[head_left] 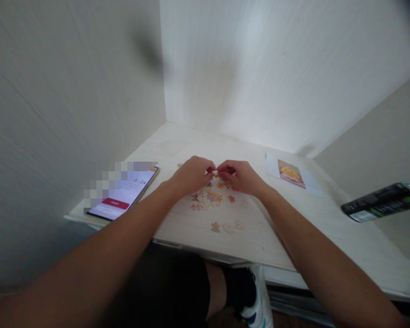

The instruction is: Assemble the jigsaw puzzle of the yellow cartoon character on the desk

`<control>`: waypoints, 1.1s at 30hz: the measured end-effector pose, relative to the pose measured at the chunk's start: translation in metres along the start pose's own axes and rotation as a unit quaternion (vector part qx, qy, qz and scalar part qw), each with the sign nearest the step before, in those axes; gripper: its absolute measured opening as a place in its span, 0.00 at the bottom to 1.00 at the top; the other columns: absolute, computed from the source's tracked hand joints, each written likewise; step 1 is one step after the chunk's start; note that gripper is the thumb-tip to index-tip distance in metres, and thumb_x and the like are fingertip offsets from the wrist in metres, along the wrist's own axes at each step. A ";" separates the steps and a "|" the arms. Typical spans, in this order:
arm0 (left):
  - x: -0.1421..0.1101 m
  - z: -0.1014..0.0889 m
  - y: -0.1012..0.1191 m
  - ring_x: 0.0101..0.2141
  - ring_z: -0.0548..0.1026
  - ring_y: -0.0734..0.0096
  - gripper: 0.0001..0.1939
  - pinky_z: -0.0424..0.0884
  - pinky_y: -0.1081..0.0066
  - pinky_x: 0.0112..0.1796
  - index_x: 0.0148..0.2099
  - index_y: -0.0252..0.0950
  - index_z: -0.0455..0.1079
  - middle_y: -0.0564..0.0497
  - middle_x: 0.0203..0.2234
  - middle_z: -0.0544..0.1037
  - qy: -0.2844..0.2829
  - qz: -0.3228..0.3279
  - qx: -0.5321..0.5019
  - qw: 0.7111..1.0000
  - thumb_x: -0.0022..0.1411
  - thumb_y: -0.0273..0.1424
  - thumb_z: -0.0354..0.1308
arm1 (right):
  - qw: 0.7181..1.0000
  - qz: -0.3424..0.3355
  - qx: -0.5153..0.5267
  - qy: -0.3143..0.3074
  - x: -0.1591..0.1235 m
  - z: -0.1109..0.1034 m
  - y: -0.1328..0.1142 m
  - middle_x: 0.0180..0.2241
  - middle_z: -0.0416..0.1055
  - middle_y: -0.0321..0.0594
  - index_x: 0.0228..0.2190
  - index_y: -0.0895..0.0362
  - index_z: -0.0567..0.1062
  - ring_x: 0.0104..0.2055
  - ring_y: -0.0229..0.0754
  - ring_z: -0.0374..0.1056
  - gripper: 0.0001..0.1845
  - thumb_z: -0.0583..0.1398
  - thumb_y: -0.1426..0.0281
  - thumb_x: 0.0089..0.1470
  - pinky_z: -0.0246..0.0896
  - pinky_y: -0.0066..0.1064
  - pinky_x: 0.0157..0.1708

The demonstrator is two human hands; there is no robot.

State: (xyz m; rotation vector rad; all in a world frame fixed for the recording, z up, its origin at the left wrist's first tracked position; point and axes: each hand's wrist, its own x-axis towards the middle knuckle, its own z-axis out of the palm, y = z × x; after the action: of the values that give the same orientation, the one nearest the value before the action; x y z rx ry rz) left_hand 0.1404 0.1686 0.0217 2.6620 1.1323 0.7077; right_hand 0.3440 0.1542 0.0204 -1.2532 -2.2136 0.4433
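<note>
Our left hand (pixel 194 174) is pinching, thumb and fingertips together, on a small puzzle piece (pixel 216 174), and our right hand (pixel 241 176) is closing its own tips on it from the other side, so the two are almost touching. We are holding it just above the counter (pixel 191 228), about midway between the front and back edges. Below our hands, loose pieces (pixel 208 199) in cream, orange and red are lying in an overlapping heap, and three more pieces (pixel 239 224) are resting in a short row nearer the front edge. Toward the front left corner, a phone (pixel 123 193) is lying face up, showing a red button. Near the back right corner, a white sheet (pixel 271 166) is bearing a printed yellow picture (pixel 291 174). Along the right edge, a black and green can (pixel 384 202) is standing slantwise in our view. Beneath the front edge, our white shoe (pixel 262 298) is showing.
</note>
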 end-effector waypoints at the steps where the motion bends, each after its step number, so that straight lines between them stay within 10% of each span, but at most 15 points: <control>1: 0.000 0.002 0.002 0.32 0.74 0.72 0.11 0.68 0.70 0.38 0.40 0.37 0.76 0.50 0.33 0.80 0.001 0.001 0.000 1.000 0.60 0.31 0.52 | 1.000 0.001 0.006 0.002 0.000 0.000 0.000 0.30 0.77 0.38 0.35 0.57 0.78 0.29 0.36 0.68 0.08 0.59 0.71 0.54 0.62 0.29 0.31; 14: 0.004 0.001 0.002 0.40 0.73 0.63 0.13 0.67 0.63 0.45 0.39 0.36 0.77 0.44 0.38 0.77 -0.026 -0.011 0.076 0.997 0.60 0.30 0.50 | 0.999 0.013 -0.030 -0.004 0.000 0.001 0.002 0.30 0.77 0.38 0.33 0.57 0.78 0.29 0.36 0.68 0.10 0.58 0.76 0.50 0.62 0.27 0.30; 25: -0.006 -0.046 -0.043 0.30 0.75 0.68 0.16 0.67 0.70 0.32 0.40 0.39 0.78 0.49 0.32 0.81 -0.099 -0.117 0.081 0.985 0.51 0.28 0.53 | 0.999 -0.009 -0.054 -0.002 0.000 -0.001 -0.001 0.32 0.76 0.40 0.34 0.57 0.78 0.31 0.36 0.69 0.07 0.60 0.72 0.53 0.64 0.28 0.34; 33: -0.007 -0.035 -0.033 0.33 0.75 0.65 0.12 0.67 0.68 0.35 0.36 0.41 0.78 0.49 0.31 0.81 -0.127 -0.100 0.079 0.984 0.53 0.36 0.55 | 0.998 -0.022 -0.060 0.010 0.002 -0.001 -0.004 0.32 0.76 0.40 0.33 0.57 0.78 0.31 0.36 0.69 0.07 0.60 0.71 0.54 0.64 0.29 0.34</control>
State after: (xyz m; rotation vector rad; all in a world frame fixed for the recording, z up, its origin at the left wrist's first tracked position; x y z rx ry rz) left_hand 0.0980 0.1855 0.0390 2.6149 1.4062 0.2449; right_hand 0.3416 0.1537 0.0237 -1.2620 -2.2751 0.2838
